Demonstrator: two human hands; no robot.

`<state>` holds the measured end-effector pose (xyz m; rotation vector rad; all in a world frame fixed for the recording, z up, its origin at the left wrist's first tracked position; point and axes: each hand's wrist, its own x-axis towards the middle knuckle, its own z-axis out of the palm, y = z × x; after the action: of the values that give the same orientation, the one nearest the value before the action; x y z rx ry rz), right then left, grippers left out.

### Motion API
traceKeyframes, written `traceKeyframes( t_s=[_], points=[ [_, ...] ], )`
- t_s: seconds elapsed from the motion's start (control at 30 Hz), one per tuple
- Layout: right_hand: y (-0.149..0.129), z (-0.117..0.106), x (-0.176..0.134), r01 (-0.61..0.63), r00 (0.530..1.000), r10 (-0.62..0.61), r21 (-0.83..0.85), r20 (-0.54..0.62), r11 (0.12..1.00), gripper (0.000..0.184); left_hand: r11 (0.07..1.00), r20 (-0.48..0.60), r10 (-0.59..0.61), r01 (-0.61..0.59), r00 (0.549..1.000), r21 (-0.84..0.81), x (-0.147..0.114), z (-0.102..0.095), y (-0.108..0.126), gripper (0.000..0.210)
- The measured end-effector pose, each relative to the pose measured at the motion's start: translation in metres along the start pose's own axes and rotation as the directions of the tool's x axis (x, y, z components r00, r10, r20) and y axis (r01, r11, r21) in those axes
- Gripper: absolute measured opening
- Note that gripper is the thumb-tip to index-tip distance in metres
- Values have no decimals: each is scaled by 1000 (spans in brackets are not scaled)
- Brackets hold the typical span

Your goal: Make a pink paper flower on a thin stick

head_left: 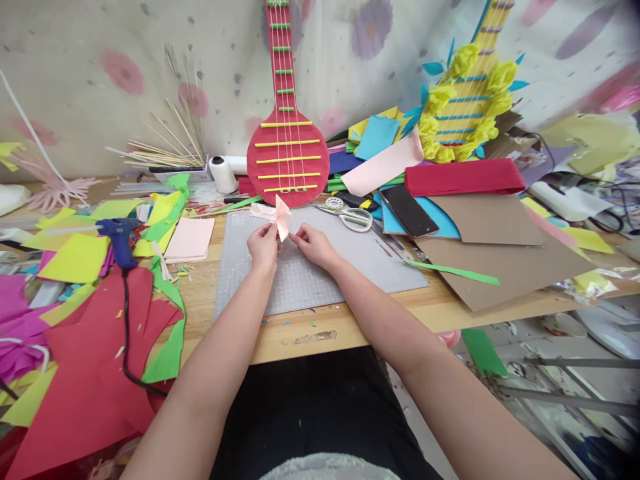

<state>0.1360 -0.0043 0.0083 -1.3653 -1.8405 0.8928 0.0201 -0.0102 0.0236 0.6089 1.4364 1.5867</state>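
Above the grey cutting mat, my left hand pinches a pale pink paper flower by its lower end, and its petals flare upward. My right hand is closed in a pinch just right of the petals. Whatever lies between its fingertips is too small to make out. Behind the flower, another pale pink piece lies at the mat's back edge. A stack of pale pink paper squares rests left of the mat. White-handled scissors lie on the mat's back right.
Behind the mat stands a red paper lute; a yellow one with paper flowers leans farther right. A blue glue gun sits among scraps at left. A phone and brown cardboard lie at right.
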Motion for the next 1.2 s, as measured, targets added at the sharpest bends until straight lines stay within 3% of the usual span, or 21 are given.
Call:
traceKeyframes(
  t_s=[0.47, 0.77, 1.0, 1.2],
  points=[
    [-1, 0, -1, 22, 995, -29, 76, 100, 997, 23, 992, -68, 89, -95, 994, -85, 5, 4, -5, 11],
    [0, 4, -1, 74, 996, -75, 26, 43, 997, 17, 993, -92, 115, -117, 989, -19, 7, 3, -6, 17],
    [-1, 1, -1, 0, 1000, 0, 2, 31, 1000, 18, 998, -1, 49, -49, 999, 28, 1, 2, -6, 27],
    [1, 4, 1, -9, 999, 8, 11, 44, 1000, 19, 1000, -21, 25, -25, 999, 13, -1, 3, -1, 23]
  ],
)
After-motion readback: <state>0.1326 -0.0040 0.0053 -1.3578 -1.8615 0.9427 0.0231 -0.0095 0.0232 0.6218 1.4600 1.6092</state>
